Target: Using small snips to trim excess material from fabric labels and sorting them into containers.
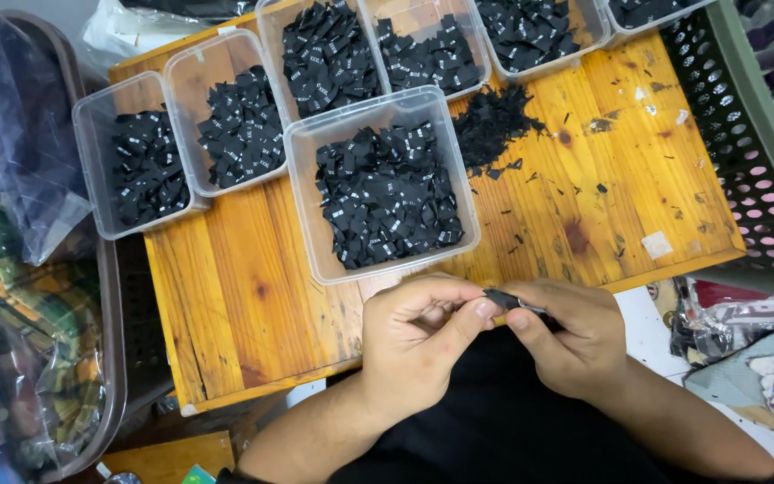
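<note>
Both hands meet at six o'clock: left hand (418, 336) and right hand (566, 336) pinched together on one small black label (505, 299), over dark cloth (503, 421). Advisable: grip by the edges, keep it flat. At twelve o'clock, the clear tub of labels (385, 184) sits on the orange wooden desk (244, 296); loose label scraps (494, 121) at one o'clock, green perforated crate (745, 143) at two.

Wood tabletop (638, 179), green crate (745, 116) rt, white floor (651, 336)
</note>
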